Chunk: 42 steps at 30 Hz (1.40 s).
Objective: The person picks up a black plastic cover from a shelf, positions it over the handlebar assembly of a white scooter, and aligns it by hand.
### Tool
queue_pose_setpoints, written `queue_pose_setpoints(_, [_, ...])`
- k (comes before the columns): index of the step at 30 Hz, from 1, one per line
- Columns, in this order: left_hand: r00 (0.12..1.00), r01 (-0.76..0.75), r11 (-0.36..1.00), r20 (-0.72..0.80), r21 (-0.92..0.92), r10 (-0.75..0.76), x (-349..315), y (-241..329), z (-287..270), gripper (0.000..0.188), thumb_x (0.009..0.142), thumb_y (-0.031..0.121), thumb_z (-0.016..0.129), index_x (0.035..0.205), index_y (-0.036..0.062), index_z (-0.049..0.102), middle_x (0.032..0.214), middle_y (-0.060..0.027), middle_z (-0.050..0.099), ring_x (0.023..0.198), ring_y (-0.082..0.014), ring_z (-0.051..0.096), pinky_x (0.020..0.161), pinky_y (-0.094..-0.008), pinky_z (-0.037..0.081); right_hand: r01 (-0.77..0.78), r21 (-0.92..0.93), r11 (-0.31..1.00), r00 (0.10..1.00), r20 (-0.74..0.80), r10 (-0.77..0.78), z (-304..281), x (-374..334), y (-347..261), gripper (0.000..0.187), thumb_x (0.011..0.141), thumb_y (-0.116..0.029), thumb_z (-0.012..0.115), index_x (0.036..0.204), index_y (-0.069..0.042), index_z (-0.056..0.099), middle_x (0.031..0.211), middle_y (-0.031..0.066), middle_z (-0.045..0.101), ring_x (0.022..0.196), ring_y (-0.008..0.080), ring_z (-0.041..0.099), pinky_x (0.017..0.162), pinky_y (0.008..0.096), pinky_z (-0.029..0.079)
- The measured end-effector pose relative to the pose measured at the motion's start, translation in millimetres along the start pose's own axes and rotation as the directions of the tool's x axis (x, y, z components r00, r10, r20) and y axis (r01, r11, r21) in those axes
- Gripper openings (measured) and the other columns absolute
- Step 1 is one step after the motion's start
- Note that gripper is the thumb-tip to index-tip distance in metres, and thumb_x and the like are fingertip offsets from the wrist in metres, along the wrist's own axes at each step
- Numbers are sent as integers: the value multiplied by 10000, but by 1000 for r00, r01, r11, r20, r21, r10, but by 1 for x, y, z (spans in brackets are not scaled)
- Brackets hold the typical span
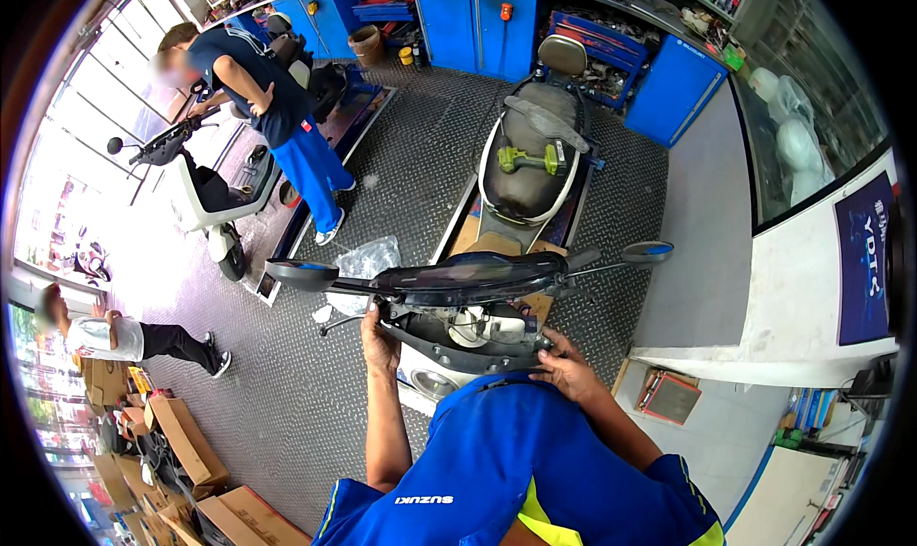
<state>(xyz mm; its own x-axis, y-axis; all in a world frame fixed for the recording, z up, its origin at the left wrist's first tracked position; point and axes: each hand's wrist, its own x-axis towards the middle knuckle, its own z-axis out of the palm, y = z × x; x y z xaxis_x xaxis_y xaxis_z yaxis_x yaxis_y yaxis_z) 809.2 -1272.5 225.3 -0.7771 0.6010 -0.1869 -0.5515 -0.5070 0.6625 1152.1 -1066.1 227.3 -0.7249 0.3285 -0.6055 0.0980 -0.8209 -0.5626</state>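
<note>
In front of me stands a scooter, seen from its nose, with its front panel (458, 357) directly before my body. My left hand (381, 343) grips the panel's left edge, just below the dark windscreen (468, 277). At the opposite edge my right hand (567, 366) is closed, fingers bent round the rim. Between the hands the front is exposed, with a white part (470, 327) and cables showing inside. Below it sits a round lamp (433, 384), partly covered by my blue shirt. Farther back, a green cordless power tool (533, 159) lies on the dark seat (525, 191).
Mirrors (304, 275) stick out on both sides of the scooter. A person (263, 87) leans over a white scooter (205, 197) at the upper left; another person (115, 336) stands at the far left. Cardboard boxes (191, 441) fill the lower left. Blue cabinets (501, 30) line the back.
</note>
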Motion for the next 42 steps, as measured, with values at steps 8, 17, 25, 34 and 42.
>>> queue_pose_setpoints(8, [1000, -23, 999, 11, 40, 22, -5, 1, 1, 481, 1040, 346, 598, 1417, 49, 586, 1384, -92, 653, 1267, -261, 610, 1133, -446, 455, 46, -120, 992, 996, 76, -37, -8, -2, -15, 689, 993, -89, 713, 1584, -110, 361, 1309, 134, 566, 1210, 247, 600, 946, 468, 595])
queue_pose_setpoints(17, [1000, -12, 998, 28, 56, 11, -5, 4, -2, 510, 1022, 369, 626, 1409, 38, 603, 1380, -93, 662, 1297, -267, 593, 1162, -460, 420, 56, -265, 963, 996, 83, -35, 5, -17, -38, 717, 972, -104, 736, 1575, -54, 352, 1361, 233, 589, 1239, 287, 623, 941, 426, 595])
queue_pose_setpoints(25, [998, 7, 999, 65, 50, -10, -4, 14, 7, 492, 1004, 322, 662, 1389, 20, 610, 1341, -88, 681, 1255, -254, 618, 1142, -435, 440, 26, -372, 928, 993, 115, 18, 0, -12, -45, 721, 967, -153, 729, 1585, -55, 371, 1359, 220, 611, 1185, 315, 662, 939, 442, 601])
queue_pose_setpoints(34, [999, -43, 992, 29, 120, 40, -3, 6, 1, 529, 1001, 371, 704, 1384, 20, 605, 1320, -100, 686, 1197, -246, 650, 1090, -423, 487, 110, -211, 971, 993, 65, -99, -9, 4, -37, 527, 1067, -271, 621, 1502, -25, 452, 1312, 183, 661, 1040, 319, 754, 865, 375, 627])
queue_pose_setpoints(42, [998, 12, 998, -66, 56, -8, -1, 2, 4, 472, 1032, 351, 640, 1377, 30, 613, 1321, -92, 690, 1217, -246, 636, 1110, -431, 464, 216, -345, 913, 975, 29, -220, -6, -3, -35, 457, 1069, -253, 616, 1430, 9, 515, 1204, 170, 710, 968, 286, 774, 806, 334, 632])
